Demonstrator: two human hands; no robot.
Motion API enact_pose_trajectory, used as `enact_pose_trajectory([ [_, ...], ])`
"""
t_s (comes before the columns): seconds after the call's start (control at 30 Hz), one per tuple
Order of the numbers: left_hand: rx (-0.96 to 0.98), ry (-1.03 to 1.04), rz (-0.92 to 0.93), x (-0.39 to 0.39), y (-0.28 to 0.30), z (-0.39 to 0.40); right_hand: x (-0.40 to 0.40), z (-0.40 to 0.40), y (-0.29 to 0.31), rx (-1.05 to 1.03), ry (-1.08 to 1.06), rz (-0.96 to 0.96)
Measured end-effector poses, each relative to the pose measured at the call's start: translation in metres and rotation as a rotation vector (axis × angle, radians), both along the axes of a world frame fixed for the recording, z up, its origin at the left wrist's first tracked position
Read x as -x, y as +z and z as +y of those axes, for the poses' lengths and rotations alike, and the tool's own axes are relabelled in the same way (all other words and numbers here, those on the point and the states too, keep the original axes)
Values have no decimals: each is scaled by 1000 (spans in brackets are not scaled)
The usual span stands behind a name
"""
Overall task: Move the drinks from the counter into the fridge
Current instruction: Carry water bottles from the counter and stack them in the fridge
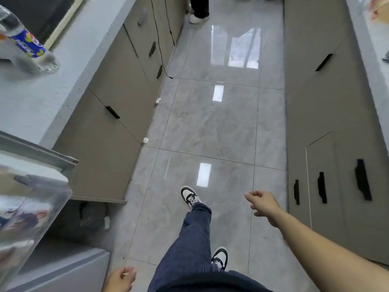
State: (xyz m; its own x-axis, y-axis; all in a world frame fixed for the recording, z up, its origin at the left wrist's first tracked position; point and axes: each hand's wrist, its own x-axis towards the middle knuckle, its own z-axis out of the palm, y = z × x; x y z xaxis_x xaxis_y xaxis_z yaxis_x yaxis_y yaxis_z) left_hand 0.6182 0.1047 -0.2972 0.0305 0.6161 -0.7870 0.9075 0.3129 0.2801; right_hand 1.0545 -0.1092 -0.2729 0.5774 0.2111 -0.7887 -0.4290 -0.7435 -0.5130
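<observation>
A clear plastic bottle point(27, 42) with a blue label stands on the pale, matte counter point(35, 98) at the far left, well apart from both hands. The floor point(212, 123) is glossy grey tile, throwing back bright rectangles of light, and flat taupe cabinet doors point(109, 98) with black handles line both sides. The right hand point(264, 204) hangs out over the tiles, fingers loosely curled, holding nothing. The left hand point(121, 280), low by the hip, is loosely curled and empty too.
</observation>
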Motion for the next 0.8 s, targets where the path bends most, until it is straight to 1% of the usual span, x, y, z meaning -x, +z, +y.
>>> enact_pose_trajectory([
  [0.1,43,-7,80,-8,-17,26,-40,52,3,-26,56,-9],
  [0.23,100,124,78,-53,-27,74,-83,107,12,-5,118,-26],
  [0.33,87,198,-2,-121,-14,118,-107,144,21,55,178,-40],
  [0.5,-14,246,-253,-219,21,198,-142,205,29,107,303,-52],
  [0.57,-35,317,-322,-240,31,217,-153,227,29,120,368,-39],
  [0.67,-53,396,-369,-259,38,239,-175,262,24,148,462,-27],
  [0.8,-74,518,-336,-263,37,253,-205,314,14,184,571,4],
])
